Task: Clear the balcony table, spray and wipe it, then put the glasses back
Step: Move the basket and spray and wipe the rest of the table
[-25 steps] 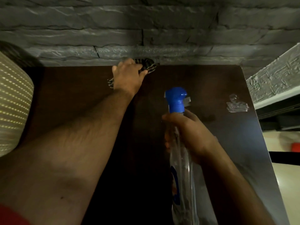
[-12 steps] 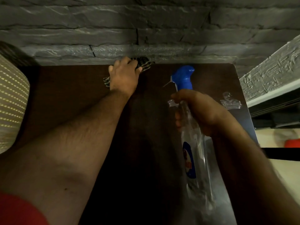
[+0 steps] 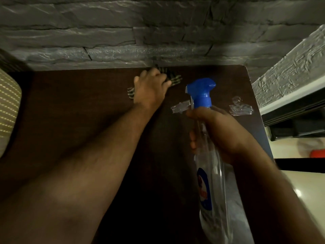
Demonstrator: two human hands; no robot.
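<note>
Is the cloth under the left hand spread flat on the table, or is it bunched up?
Bunched up. The striped cloth shows only as crumpled folds sticking out on both sides of the left hand, which presses it on the table.

Dark table (image 3: 79,120); striped cloth (image 3: 171,77) at far edge; clear spray bottle (image 3: 213,173) upright, seemingly.
</note>
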